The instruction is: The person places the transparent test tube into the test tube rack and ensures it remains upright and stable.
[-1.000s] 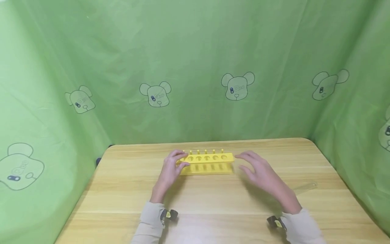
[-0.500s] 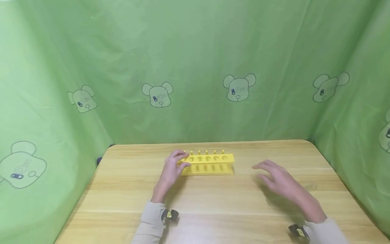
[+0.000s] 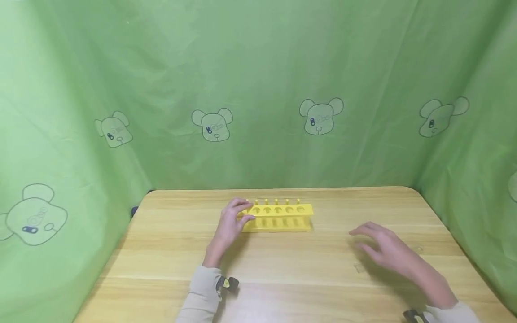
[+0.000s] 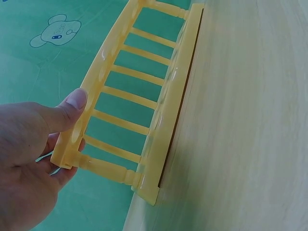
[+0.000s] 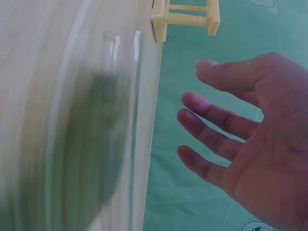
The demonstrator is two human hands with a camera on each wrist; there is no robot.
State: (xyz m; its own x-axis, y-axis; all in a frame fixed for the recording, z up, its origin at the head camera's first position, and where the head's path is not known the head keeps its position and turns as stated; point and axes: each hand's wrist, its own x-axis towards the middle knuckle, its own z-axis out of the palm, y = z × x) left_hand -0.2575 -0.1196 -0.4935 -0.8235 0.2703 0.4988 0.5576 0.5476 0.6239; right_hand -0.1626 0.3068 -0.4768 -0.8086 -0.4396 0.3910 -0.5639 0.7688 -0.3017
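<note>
A yellow test tube rack (image 3: 278, 211) stands upright on the table, with a row of round holes on top and a row of pegs behind. My left hand (image 3: 231, 224) grips the left end of its top bar; in the left wrist view the thumb lies on the bar and other fingers go beneath it. Out to the right, my right hand (image 3: 389, 251) hovers above the table with fingers spread and loosely bent, holding nothing. Below it lies a clear glass-like test tube (image 5: 137, 96), mostly hidden by the hand in the head view.
The wooden table (image 3: 282, 278) has its far edge just behind the rack. Green curtains (image 3: 258, 89) printed with bear heads enclose the back and both sides. Each wrist carries a small dark strapped device (image 3: 228, 285).
My right hand has drawn away from the rack's right end, moving right and nearer to me, over the test tube. The left hand keeps its grip on the rack, which stays in place.
</note>
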